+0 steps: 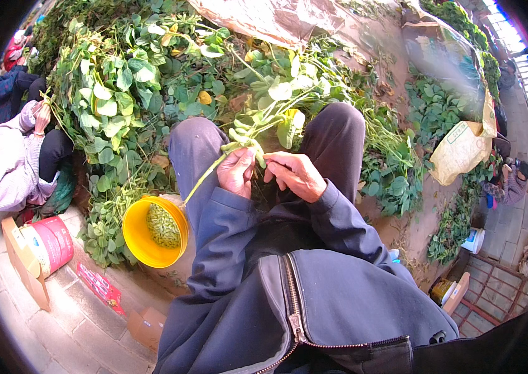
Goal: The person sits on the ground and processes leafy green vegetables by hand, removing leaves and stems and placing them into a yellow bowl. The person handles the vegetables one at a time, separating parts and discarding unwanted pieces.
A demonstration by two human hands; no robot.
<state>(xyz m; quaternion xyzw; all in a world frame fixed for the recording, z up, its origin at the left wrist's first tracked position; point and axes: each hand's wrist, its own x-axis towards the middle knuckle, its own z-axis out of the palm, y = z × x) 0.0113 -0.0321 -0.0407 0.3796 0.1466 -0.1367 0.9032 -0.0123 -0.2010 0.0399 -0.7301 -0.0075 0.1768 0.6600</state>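
Observation:
My left hand (238,173) is closed on the thick green stem of a soybean plant (205,180), just in front of my left knee. The plant's leafy part spreads away from me between my knees, with a cluster of green pods (243,132) above my fingers. My right hand (297,175) is beside it, its thumb and forefinger at a hanging green pod (260,156); whether they pinch it cannot be told. At my left thigh a yellow bucket (133,233) tilts, with many shelled green beans (163,226) inside.
A heap of leafy bean plants (123,79) lies ahead and to the left. A person (16,154) sits at the left, near a pink and white bucket (53,245) and cardboard (23,262). A yellowish sack (462,149) lies at the right. Another person (512,184) sits farther right.

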